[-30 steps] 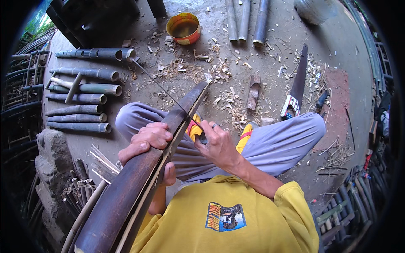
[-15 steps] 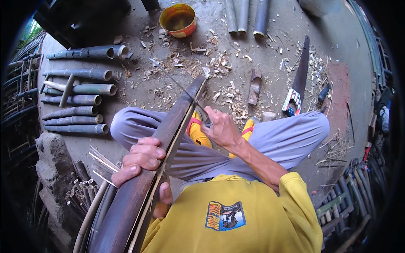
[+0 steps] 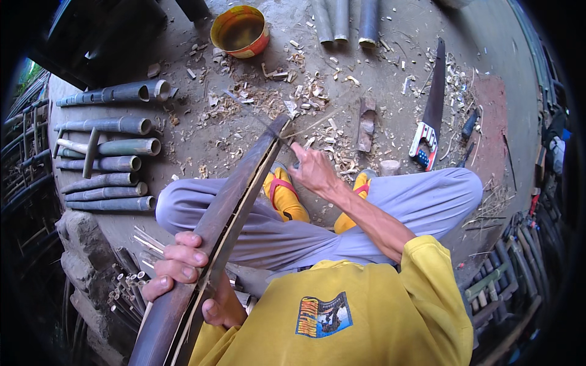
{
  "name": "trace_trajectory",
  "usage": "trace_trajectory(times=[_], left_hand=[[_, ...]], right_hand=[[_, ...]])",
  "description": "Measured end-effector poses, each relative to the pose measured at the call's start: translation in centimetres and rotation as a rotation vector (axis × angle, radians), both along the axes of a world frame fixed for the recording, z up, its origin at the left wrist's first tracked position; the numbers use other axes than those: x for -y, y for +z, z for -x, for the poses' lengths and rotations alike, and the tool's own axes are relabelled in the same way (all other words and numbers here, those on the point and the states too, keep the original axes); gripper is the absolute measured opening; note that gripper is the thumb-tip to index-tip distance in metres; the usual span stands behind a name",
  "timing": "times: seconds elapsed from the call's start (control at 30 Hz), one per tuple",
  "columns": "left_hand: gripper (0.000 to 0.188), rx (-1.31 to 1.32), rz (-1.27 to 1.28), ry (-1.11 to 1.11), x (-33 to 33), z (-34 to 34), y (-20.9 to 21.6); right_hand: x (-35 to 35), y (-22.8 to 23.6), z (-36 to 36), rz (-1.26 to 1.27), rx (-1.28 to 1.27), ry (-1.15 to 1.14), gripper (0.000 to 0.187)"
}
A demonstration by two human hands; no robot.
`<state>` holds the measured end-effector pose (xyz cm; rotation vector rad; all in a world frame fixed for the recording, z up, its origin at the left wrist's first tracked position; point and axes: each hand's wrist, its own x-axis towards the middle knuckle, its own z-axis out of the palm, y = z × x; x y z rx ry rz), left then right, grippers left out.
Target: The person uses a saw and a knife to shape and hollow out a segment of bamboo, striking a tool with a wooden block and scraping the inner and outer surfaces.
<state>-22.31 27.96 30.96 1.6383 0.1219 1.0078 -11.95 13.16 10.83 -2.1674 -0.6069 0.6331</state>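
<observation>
A long dark bamboo pole [image 3: 215,229], split along its length, slants across my lap from the lower left up to the middle. My left hand [image 3: 181,266] wraps around its lower part, fingers over the top and thumb beneath. Near the far tip, my right hand [image 3: 315,175] is closed on a knife [image 3: 267,125], whose thin blade is smeared by motion and crosses the bamboo's edge. Most of the knife's handle is hidden in my fingers. A thin pale shaving [image 3: 312,124] sticks out to the right from the cut beside the tip.
Bamboo tubes [image 3: 110,202] lie stacked at left, above a rock [image 3: 85,238]. A handsaw [image 3: 434,100] and a wooden block [image 3: 366,125] lie on the ground at right. Farther off are a water-filled bucket [image 3: 261,44], more tubes [image 3: 368,21] and scattered wood chips [image 3: 308,91].
My left hand has shifted down toward me, now farther from the bamboo's tip. My right hand and knife have moved up closer to the tip, and a shaving now stands out there.
</observation>
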Motion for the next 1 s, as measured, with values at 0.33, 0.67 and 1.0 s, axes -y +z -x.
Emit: trace_trajectory(times=[0.33, 0.67, 1.0], left_hand=[[0.051, 0.040, 0.055, -0.024, -2.4, 0.2, -0.4], [0.051, 0.037, 0.104, 0.028, -3.6, 0.5, -0.7], [0.050, 0.036, 0.111, 0.107, -4.0, 0.8, -0.6]], right_hand=[[-1.1, -4.1, -1.1, 0.109, -0.110, -0.008, 0.037], [-0.7, -7.9, -3.5, 0.165, -0.014, 0.026, 0.041], [-0.1, -10.7, -4.0, 0.178, -0.037, 0.055, 0.036]])
